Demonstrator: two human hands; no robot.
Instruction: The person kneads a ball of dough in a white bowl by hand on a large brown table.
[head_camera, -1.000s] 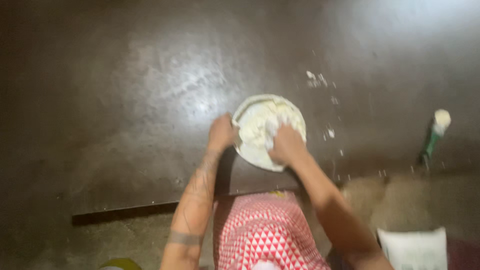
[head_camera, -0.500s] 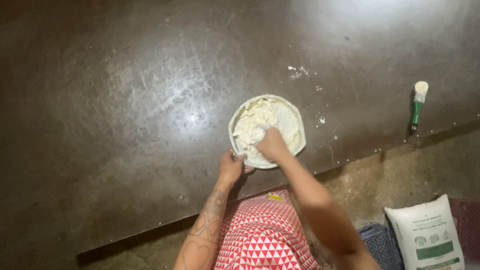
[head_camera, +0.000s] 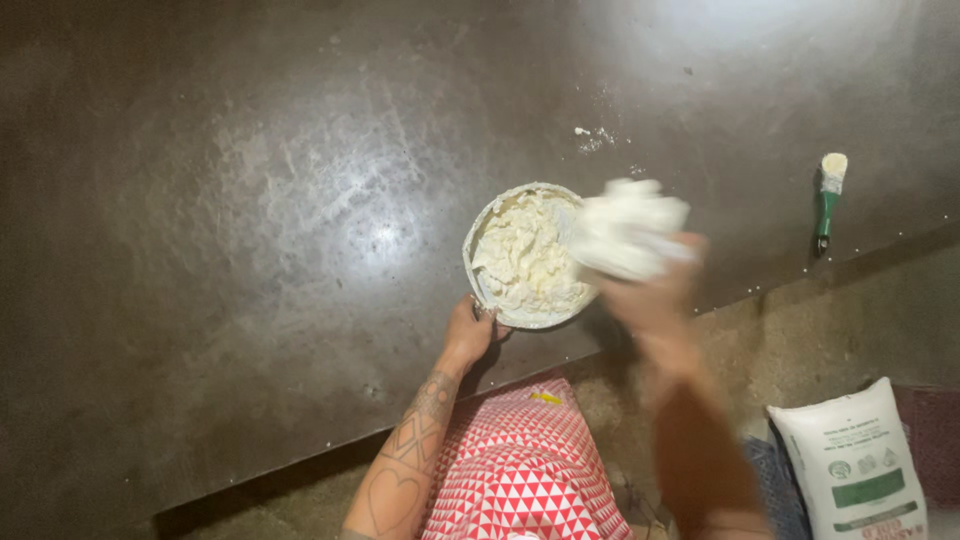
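Note:
A round metal bowl (head_camera: 478, 262) holding pale, shaggy dough (head_camera: 522, 258) sits on a dark table (head_camera: 250, 220) near its front edge. My left hand (head_camera: 470, 332) grips the bowl's near rim. My right hand (head_camera: 650, 290), blurred by motion, is raised just right of the bowl with a big white lump of dough (head_camera: 628, 232) in its fingers, above the bowl's right rim.
A green-handled scraper (head_camera: 828, 198) with dough on its blade lies on the table at the right. Crumbs of flour (head_camera: 594, 136) dot the table beyond the bowl. A white sack (head_camera: 855, 460) stands on the floor at lower right.
My right hand has come up out of the bowl to the right, lifting a lump of dough. My left hand stays on the bowl's near rim.

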